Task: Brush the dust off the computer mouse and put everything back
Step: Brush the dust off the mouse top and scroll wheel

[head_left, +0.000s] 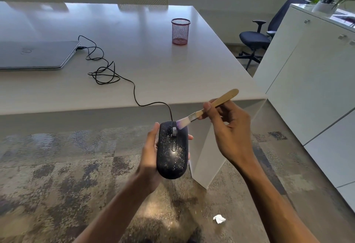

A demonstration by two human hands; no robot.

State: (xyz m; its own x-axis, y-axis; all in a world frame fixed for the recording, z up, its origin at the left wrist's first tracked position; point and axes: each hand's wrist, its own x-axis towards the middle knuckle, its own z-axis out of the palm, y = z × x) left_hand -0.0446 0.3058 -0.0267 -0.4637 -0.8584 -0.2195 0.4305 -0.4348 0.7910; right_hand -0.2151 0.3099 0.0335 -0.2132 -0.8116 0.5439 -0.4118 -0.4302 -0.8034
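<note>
Left hand [148,156] grips the dusty mouse [172,149] clear of the desk [153,70] so dust falls floorward; right hand [228,127] pinches the brush [201,111] at the mouse's front.

Head-worn view, facing forward and down, near hands, table [172,74] beyond

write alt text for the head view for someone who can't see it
A left hand holds a dusty black mouse over the floor while the right hand touches a brush to its front end by the wheel. Its cable runs to a closed laptop on the white table, where a mesh cup stands.
</note>
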